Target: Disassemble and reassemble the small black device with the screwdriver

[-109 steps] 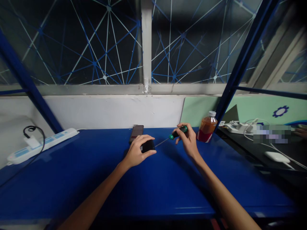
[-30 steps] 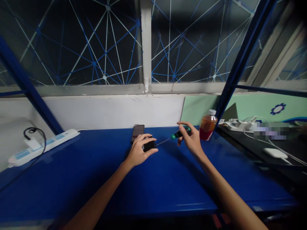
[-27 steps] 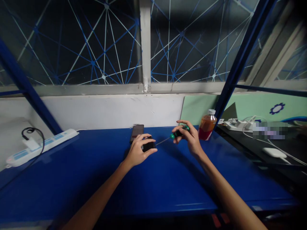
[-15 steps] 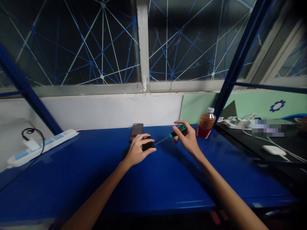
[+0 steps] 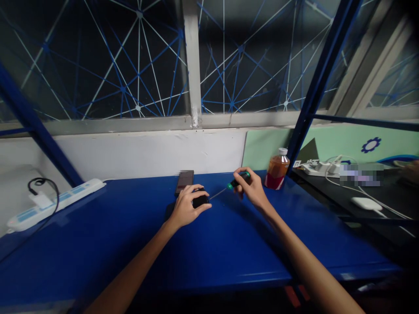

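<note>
My left hand (image 5: 189, 204) is closed around a small black box-like object (image 5: 200, 200), thumb on its near side and fingers over the far side. What the object is I cannot make out. In my right hand (image 5: 252, 188) is a screwdriver (image 5: 241, 179) with a black and green handle, held between thumb and fingers. Its thin metal shaft slants down to the left, and the tip meets or nearly meets the right end of the black object. Just beyond my left hand a dark smartphone (image 5: 185, 181) lies flat on the blue table (image 5: 209, 261).
A bottle of orange-brown drink (image 5: 276, 170) stands right of my right hand. On the left lies a white power strip (image 5: 59, 203) with a black cable plugged in. A black desk on the right holds a white charger (image 5: 366, 203), cables and another power strip (image 5: 322, 169).
The fingers of my right hand have closed in around the screwdriver handle. The view has shifted slightly. My left hand keeps its hold on the black object.
</note>
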A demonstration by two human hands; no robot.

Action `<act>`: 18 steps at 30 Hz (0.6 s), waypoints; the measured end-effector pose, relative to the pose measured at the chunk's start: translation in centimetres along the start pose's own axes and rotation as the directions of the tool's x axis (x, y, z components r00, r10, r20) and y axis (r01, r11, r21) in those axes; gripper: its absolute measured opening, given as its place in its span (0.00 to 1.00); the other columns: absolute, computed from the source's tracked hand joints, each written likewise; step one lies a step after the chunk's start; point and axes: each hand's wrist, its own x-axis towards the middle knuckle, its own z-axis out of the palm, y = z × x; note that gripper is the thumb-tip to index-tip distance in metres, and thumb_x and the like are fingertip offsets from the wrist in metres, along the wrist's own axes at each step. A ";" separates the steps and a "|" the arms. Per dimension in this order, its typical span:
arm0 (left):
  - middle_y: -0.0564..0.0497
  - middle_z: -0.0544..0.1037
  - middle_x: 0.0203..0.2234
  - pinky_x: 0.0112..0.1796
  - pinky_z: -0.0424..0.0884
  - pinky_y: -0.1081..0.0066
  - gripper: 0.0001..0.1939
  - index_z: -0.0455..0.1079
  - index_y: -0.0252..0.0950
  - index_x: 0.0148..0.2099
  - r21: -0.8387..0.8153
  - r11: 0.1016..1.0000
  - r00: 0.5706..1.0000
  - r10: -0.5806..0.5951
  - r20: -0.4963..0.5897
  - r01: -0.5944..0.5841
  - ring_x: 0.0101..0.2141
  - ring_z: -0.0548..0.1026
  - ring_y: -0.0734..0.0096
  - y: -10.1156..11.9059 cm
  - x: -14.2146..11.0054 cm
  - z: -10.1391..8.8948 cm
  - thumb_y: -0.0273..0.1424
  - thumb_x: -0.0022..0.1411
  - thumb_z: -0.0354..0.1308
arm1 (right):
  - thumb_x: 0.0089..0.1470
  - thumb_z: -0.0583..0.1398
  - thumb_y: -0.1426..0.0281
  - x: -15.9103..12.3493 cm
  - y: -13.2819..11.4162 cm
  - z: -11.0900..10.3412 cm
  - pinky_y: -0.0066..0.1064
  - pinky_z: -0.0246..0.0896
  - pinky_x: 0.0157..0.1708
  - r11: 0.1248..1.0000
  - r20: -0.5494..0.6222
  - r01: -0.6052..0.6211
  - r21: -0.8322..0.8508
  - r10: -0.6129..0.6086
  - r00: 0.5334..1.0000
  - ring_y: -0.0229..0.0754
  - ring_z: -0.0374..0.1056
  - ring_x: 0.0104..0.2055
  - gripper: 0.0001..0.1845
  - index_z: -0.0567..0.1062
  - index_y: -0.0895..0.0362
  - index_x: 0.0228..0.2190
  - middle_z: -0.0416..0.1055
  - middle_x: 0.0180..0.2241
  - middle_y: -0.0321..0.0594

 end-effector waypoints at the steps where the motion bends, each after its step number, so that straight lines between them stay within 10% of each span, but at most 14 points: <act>1: 0.47 0.74 0.48 0.50 0.66 0.50 0.11 0.76 0.43 0.42 0.002 1.000 1.000 0.001 0.000 -0.001 0.49 0.71 0.55 0.0 0.0 0.0 0.39 0.57 0.65 | 0.55 0.61 0.58 0.0 0.0 0.0 0.25 0.57 0.12 0.999 0.028 -0.008 0.047 0.007 1.000 0.37 0.64 0.12 0.15 0.66 0.54 0.38 0.67 0.14 0.28; 18: 0.47 0.74 0.49 0.50 0.67 0.50 0.13 0.76 0.43 0.43 0.009 1.000 1.000 0.020 0.015 -0.020 0.49 0.71 0.54 0.0 -0.1 0.1 0.41 0.57 0.65 | 0.50 0.64 0.58 0.1 0.1 0.2 0.27 0.62 0.15 0.994 0.026 -0.032 0.107 0.030 0.999 0.38 0.69 0.16 0.22 0.63 0.53 0.42 0.73 0.25 0.32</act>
